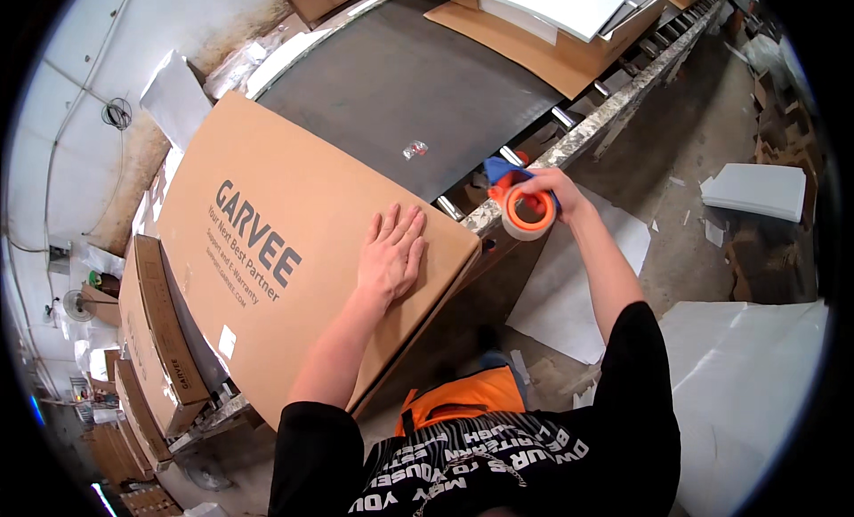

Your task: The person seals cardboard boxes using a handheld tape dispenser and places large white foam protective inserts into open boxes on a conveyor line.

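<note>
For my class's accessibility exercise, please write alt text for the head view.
A person's left hand rests palm down on a large cardboard box on a roller conveyor, while the right hand holds an orange and blue tape dispenser.

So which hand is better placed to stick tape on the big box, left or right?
Probably the right hand: it holds the tape dispenser, just off the edge of the big box. The left hand lies flat on top of it.
</note>
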A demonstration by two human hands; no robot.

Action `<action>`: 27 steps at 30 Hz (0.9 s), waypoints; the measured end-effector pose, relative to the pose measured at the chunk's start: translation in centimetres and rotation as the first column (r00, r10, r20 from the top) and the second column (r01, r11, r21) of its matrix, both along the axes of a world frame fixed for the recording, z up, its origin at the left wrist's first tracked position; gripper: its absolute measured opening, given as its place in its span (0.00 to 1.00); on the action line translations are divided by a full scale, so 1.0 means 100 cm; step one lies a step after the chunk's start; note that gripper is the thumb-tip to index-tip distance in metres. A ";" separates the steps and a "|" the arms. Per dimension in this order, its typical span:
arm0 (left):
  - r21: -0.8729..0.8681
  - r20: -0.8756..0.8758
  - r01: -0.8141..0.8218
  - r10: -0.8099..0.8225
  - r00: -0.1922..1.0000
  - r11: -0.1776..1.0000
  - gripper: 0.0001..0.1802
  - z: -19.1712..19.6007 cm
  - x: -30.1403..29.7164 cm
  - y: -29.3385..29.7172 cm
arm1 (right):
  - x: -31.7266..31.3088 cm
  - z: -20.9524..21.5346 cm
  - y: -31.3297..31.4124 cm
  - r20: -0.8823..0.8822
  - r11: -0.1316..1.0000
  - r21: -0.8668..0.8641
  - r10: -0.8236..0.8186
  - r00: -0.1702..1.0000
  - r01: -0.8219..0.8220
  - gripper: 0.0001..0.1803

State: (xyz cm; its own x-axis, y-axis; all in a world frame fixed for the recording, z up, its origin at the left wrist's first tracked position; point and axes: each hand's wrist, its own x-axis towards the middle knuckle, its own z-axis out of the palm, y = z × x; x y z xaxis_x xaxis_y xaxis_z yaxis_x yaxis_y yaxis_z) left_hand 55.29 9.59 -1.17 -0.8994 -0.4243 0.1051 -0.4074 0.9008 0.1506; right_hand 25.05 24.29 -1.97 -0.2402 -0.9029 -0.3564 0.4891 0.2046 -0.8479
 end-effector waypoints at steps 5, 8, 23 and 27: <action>-0.074 -0.028 -0.001 -0.001 1.000 0.997 0.25 0.003 0.005 -0.001 | 0.009 -0.012 0.017 -0.276 0.881 0.100 0.471 0.838 -0.462 0.15; -0.064 -0.121 -0.070 0.062 0.991 0.995 0.23 -0.002 0.010 -0.003 | 0.100 0.011 0.095 -0.111 0.901 0.145 0.425 0.898 -0.408 0.25; -0.128 0.687 0.942 -0.656 0.311 0.311 0.14 0.022 -0.074 0.031 | 0.284 -0.001 0.084 -0.181 0.942 0.065 -0.314 0.932 0.330 0.31; -0.212 0.664 0.934 -0.658 0.354 0.288 0.15 0.012 -0.008 0.034 | 0.378 -0.007 0.096 -0.302 0.941 0.008 -0.321 0.898 0.339 0.32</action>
